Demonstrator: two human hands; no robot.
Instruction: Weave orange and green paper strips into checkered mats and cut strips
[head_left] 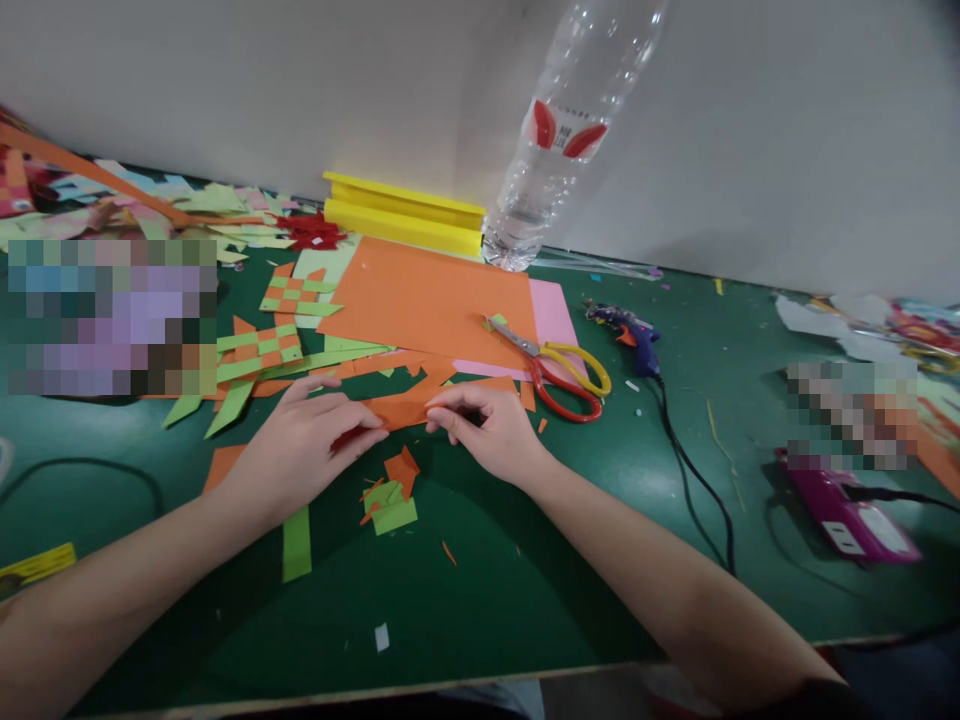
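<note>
Between my two hands is a strip of orange paper point(409, 408), held just above the green table. My left hand point(311, 440) pinches its left end between thumb and fingertips. At the other side my right hand point(487, 425) grips the strip with thumb and forefinger. Behind it lie a large orange sheet point(427, 300) and a pink sheet point(556, 315). Scissors point(566, 375) with one red and one yellow handle rest open-bladed on these sheets. Woven orange and green paper fish point(262, 345) lie left of the sheets. Small green scraps point(391, 508) are in front of my hands.
A tall clear plastic bottle point(562, 140) stands against the wall, next to a yellow channel-shaped piece point(405, 215). A blue glue gun point(637, 340) trails a black cord to the right. A magenta power strip point(851, 510) sits far right. Paper strips point(217, 200) heap at back left.
</note>
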